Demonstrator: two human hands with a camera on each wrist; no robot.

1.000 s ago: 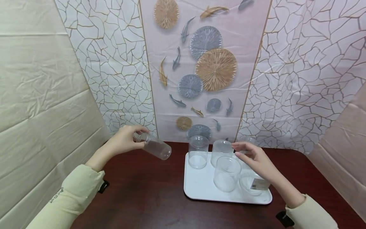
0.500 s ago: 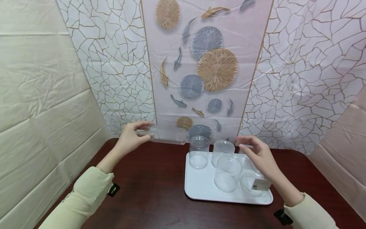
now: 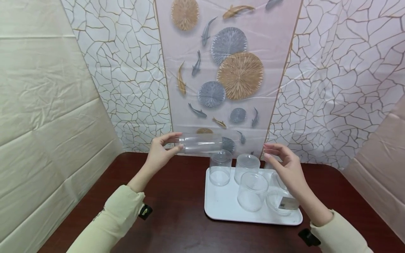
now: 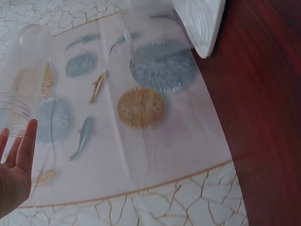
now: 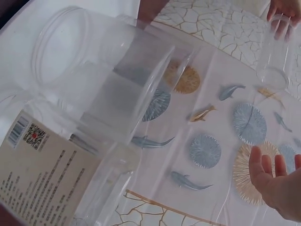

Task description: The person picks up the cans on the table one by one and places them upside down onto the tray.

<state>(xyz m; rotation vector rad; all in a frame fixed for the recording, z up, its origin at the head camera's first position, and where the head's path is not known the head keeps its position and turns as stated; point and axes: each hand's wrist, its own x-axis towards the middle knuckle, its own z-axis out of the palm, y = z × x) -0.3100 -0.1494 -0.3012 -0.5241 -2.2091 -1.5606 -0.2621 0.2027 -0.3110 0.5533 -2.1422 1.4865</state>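
My left hand [image 3: 162,153] pinches a clear plastic jar [image 3: 202,143] at its threaded mouth, thumb below and fingers above. The jar lies sideways in the air, its base pointing right, over the back left of the white tray [image 3: 219,207]. In the left wrist view, the fingers [image 4: 26,150] wrap the ringed mouth. My right hand [image 3: 286,167] hovers above the tray's back right, fingers loosely bent with nothing between them. Below it stand clear jars, partly hidden by the hand. The right wrist view shows the right hand [image 5: 280,186] apart from the jars.
Several clear jars stand on the tray, including one at the back left [image 3: 220,168] and one in front [image 3: 253,191]. A pale printed panel [image 3: 289,203] with a barcode sits at the front right. The dark red table [image 3: 177,218] ends at a patterned cloth backdrop [image 3: 240,77].
My left hand has carried the jar rightward and up, turning it from slanting down to level. My right hand has shifted slightly right and up, away from the jars.
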